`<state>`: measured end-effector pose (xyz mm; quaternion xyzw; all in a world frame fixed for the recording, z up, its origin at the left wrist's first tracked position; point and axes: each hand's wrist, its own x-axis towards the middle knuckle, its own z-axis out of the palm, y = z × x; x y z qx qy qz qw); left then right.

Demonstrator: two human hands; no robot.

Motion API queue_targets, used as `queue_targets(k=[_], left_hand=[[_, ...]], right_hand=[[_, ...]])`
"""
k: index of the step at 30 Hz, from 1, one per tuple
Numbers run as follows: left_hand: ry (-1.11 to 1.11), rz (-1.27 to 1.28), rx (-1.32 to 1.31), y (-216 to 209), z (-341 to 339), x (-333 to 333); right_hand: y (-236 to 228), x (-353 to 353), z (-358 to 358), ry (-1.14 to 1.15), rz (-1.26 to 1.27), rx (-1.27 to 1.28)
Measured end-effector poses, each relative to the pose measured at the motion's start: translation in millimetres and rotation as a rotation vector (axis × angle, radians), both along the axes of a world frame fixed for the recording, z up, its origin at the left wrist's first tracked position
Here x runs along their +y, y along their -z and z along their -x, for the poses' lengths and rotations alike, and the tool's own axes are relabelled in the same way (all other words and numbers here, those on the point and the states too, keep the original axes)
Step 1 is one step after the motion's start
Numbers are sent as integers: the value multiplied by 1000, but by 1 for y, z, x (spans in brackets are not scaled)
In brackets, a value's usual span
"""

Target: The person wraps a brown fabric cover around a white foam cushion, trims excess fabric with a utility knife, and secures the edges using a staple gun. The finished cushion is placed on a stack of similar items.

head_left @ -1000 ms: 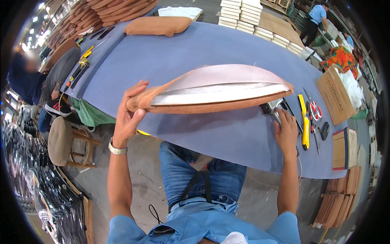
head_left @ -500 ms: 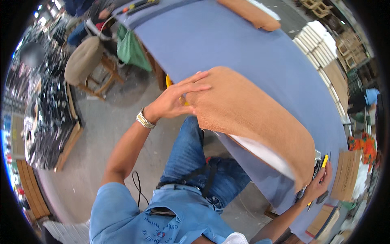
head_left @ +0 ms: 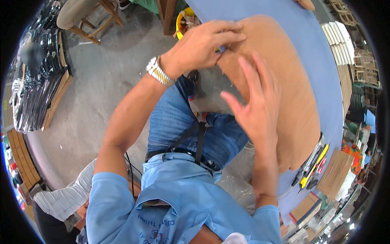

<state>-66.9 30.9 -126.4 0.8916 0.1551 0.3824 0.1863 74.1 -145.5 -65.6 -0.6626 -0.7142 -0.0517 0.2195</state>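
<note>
A large brown fabric-covered pad (head_left: 290, 81) with rounded corners lies on the blue table (head_left: 331, 81), its near-left edge reaching the table's side. My left hand (head_left: 207, 46), with a metal watch (head_left: 158, 72) on the wrist, grips the pad's upper left corner, fingers on top and thumb at the edge. Over the pad's left part, my right hand (head_left: 260, 97) is open with fingers spread, slightly blurred and holding nothing. The underside of the pad is hidden.
At the table's right lie a metal tool (head_left: 310, 158), a yellow-handled cutter (head_left: 321, 156) and red-handled scissors (head_left: 321, 164). A yellow bucket (head_left: 178, 26) stands beside the table. A stool (head_left: 77, 14) and wrapped stacks (head_left: 38, 93) are on the left. Another person's pale sleeve (head_left: 67, 197) shows at lower left.
My right hand has left the tools at the right and come over the pad, with nothing in it. The pad has turned and now lies flatter; its white underside is out of sight.
</note>
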Motion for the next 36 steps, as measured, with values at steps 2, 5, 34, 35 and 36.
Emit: queue_targets(k=[2,5,34,35,36], left_hand=[[-21,-30,58,-8,0,5],[22,-68,165,-4,-6,24],[-8,-115,8,11,-5,4],[-33,-131,4,13,-4,6],[-48,-137,-7,15,-8,3]], right_hand=[[11,11,-4,48,-19,-125],[17,28,-15,59,-62,-159],[-2,65,-10,-25,-162,5],[-4,66,-8,-34,-170,-31],[-4,64,-8,-33,-167,-75]])
